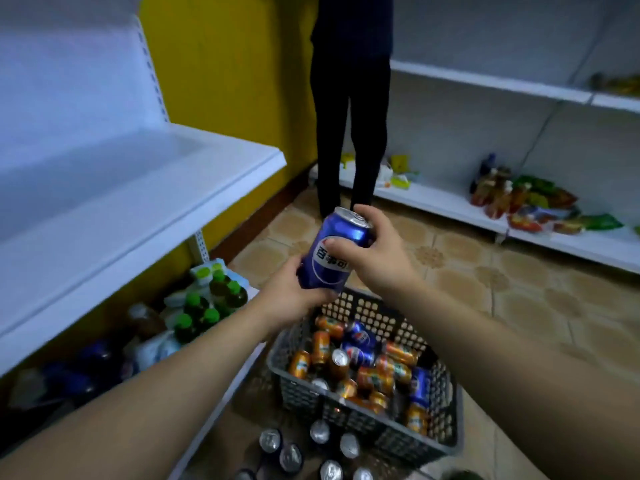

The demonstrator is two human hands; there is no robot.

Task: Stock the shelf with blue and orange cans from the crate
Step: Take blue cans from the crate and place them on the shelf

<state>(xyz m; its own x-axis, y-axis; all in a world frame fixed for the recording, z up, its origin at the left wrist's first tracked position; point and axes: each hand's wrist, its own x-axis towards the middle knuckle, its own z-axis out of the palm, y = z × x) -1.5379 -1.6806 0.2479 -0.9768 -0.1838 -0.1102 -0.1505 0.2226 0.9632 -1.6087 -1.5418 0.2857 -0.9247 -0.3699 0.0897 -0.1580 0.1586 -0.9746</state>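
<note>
Blue Pepsi can (334, 252) is held up in the air between both hands, above the far end of the crate (381, 434) and tilted so its silver top leans away and to the right. The left hand (294, 299) grips the can's lower end, with the fingers curled round its base. The right hand (375, 249) grips the upper part, thumb laid across the label and fingers wrapped over the top rim. The grey mesh crate stands on the tiled floor (485, 271) and holds a loose heap of orange cans (375, 377) with a few blue cans (360, 336) lying among them on their sides. Just beside the crate's near wall, a group of upright cans (320, 432) shows only silver tops. To the left is a bare white shelf (138, 202), and beneath it are green-capped bottles (207, 306). Beyond the hands, a person in dark trousers (349, 116) stands facing the far shelving, whose lowest board to the right carries a pile of snack packets (530, 206).
</note>
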